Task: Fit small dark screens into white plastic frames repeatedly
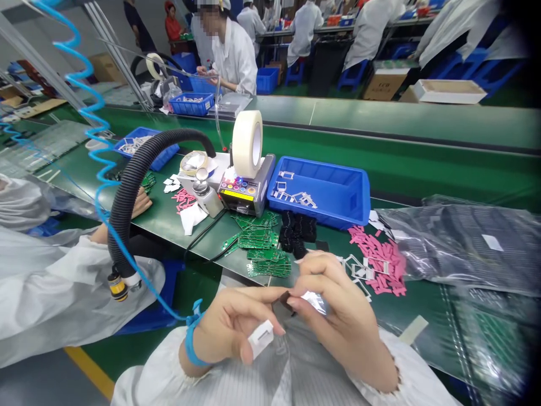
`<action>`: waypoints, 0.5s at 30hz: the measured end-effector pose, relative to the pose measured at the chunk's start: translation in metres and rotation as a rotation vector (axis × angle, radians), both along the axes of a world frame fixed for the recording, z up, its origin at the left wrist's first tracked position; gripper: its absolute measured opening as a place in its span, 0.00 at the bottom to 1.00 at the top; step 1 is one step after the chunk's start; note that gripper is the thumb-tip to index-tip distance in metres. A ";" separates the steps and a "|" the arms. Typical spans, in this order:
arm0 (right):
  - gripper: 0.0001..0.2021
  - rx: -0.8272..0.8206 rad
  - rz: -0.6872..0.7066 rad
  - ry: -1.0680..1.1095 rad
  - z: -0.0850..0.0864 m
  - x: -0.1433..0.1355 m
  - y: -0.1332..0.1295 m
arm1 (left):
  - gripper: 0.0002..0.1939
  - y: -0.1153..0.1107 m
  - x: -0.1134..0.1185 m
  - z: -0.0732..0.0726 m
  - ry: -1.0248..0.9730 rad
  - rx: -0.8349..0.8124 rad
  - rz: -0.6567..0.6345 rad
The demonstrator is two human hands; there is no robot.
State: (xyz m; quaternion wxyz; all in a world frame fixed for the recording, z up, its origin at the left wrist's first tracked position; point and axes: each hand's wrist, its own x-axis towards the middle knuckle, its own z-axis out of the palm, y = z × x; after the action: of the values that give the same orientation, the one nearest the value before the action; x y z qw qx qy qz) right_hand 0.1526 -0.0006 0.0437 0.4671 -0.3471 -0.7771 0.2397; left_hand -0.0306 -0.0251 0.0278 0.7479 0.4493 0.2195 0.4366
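My left hand, a blue wrist strap at its wrist, is closed on a small white plastic part with a slot. Its stretched index finger reaches a small dark piece pinched by my right hand. Under the right fingers also shows a shiny silver piece; how it is held is partly hidden. Just beyond the hands lie stacked green circuit boards, black parts, white frames and pink strips.
A blue tray with white frames stands beside a tape dispenser bearing a tape roll. A metal-topped bottle is left of it. A black hose and blue coiled cord hang left. Plastic bags lie right; a co-worker's sleeve is left.
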 end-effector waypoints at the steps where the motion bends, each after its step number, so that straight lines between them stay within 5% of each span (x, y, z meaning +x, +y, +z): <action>1: 0.04 0.034 -0.026 -0.051 0.002 0.000 0.000 | 0.20 0.000 -0.001 -0.001 0.023 0.041 0.001; 7: 0.06 0.098 -0.070 -0.160 0.000 -0.002 0.001 | 0.19 0.002 -0.001 -0.007 0.083 0.143 0.020; 15: 0.03 0.183 -0.068 -0.207 -0.028 0.002 0.014 | 0.21 0.008 0.004 -0.003 0.065 0.153 0.064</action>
State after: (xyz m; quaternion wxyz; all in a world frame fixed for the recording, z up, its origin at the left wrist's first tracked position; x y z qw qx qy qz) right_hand 0.1543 0.0134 0.0160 0.4220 -0.3522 -0.8274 0.1149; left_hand -0.0268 -0.0169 0.0245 0.6895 0.5117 0.2241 0.4610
